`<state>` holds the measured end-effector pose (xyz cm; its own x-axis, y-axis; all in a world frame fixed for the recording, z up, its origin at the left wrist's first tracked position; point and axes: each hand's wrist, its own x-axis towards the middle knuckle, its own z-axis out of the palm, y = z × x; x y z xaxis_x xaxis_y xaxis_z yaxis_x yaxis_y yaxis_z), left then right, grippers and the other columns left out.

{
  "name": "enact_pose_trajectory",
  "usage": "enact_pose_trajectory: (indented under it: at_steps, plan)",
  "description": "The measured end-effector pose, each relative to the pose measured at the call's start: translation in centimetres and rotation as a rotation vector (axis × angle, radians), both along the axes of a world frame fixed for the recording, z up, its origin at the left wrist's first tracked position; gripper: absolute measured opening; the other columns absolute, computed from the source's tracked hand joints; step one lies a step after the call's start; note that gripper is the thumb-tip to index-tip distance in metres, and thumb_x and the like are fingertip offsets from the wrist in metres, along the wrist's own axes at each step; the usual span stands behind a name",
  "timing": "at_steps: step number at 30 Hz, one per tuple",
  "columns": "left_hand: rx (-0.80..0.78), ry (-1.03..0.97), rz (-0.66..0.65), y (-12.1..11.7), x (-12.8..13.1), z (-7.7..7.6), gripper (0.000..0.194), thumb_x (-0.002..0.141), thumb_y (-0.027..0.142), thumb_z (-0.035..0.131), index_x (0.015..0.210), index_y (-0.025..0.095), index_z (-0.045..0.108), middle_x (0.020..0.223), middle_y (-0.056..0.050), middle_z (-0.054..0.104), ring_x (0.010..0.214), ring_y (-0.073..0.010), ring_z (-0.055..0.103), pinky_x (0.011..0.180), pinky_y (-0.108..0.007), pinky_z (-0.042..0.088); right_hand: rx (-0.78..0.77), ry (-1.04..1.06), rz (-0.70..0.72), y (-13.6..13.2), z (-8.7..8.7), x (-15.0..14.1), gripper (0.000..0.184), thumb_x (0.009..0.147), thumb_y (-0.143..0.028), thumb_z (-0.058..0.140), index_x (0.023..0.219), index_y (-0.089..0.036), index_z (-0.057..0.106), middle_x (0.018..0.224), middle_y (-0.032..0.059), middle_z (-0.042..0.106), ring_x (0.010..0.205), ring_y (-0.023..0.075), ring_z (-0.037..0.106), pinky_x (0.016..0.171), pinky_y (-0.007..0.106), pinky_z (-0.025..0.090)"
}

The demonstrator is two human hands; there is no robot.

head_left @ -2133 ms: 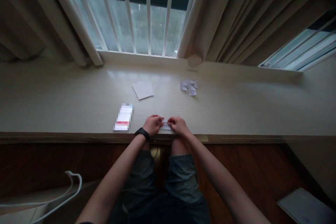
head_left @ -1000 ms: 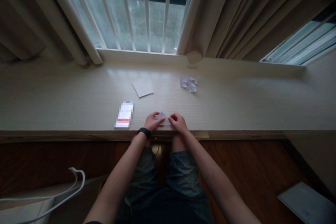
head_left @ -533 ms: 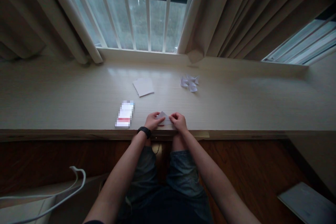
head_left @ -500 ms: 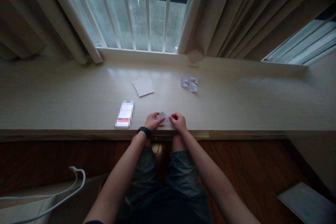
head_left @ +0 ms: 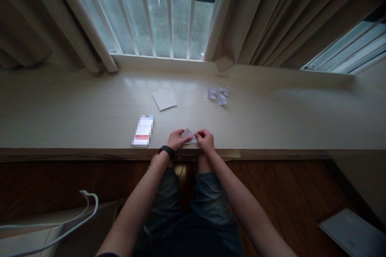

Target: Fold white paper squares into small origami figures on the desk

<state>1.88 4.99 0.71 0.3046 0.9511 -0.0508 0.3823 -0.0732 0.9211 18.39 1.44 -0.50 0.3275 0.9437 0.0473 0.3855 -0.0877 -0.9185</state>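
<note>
Between my two hands, just above the front edge of the table, is a small folded sheet of white paper [head_left: 188, 132] with a pointed top. My left hand [head_left: 177, 139] grips its left side, thumb lying over the front. At the right side, the fingertips of my right hand [head_left: 205, 139] pinch the paper. My fingers cover parts of its sides, so the full shape of the fold is hidden. A stack of white paper squares [head_left: 164, 99] lies farther back on the left. Several folded white paper pieces [head_left: 218, 94] sit together at the back right.
A phone [head_left: 143, 130] with a blurred screen lies left of my hands on the pale table [head_left: 280, 116]. Curtains [head_left: 265, 16] and a barred window stand behind. A white cable [head_left: 90, 204] loops at lower left, and a flat grey panel [head_left: 356, 231] lies at lower right.
My hands have barely moved. The left thumb has slid slightly right across the paper, and the reddish spot under the paper's lower edge no longer shows.
</note>
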Motion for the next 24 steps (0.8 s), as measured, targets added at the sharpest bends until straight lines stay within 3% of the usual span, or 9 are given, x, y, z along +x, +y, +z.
enact_pose_trajectory:
  at_steps: [10, 24]
  plan:
    - [-0.032, -0.043, 0.0, 0.2, 0.1, -0.08, 0.031, 0.066, 0.042, 0.071, 0.076, 0.013, 0.067, 0.068, -0.002, 0.065, 0.061, -0.0141, 0.055, 0.054, -0.022, 0.038, 0.005, -0.01, -0.003, -0.69, 0.46, -0.39, 0.02, 0.077, -0.04, 0.058, 0.077, -0.02, 0.06, 0.075, 0.0051, 0.066, 0.07, 0.0192, 0.06, 0.067, 0.03, 0.046]
    - [-0.115, -0.11, 0.024, -0.04, 0.34, 0.36, 0.034, 0.062, 0.04, 0.074, 0.077, 0.011, 0.066, 0.067, -0.002, 0.063, 0.06, -0.0131, 0.054, 0.054, -0.021, 0.038, 0.031, -0.055, 0.012, -0.96, 0.47, -0.51, 0.018, 0.079, -0.038, 0.055, 0.077, -0.02, 0.057, 0.072, 0.0021, 0.062, 0.068, 0.0181, 0.058, 0.066, 0.028, 0.042]
